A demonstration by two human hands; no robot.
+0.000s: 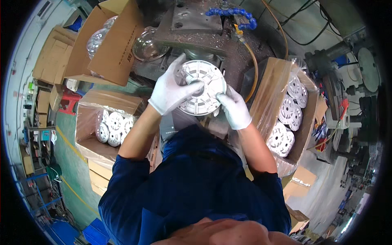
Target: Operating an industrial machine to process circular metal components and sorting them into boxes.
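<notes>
Both my hands wear white gloves and hold a round silver cast-metal disc [212,85] with radial ribs and slots, its ribbed face turned up. My left hand [173,87] grips it from the left, the thumb lying across the hub at its centre. On the lower right rim is my right hand [235,108], thumb on top and fingers hidden under the disc. The disc is held in front of my body, just on the near side of a dark metal machine bed [188,36].
An open carton [92,141] of similar discs stands at left, another carton [261,92] of discs at right. A tilted carton [116,49] with shiny parts is far left, beside a shiny round bowl-like part [150,44]. A blue segmented hose [232,12] hangs over the machine.
</notes>
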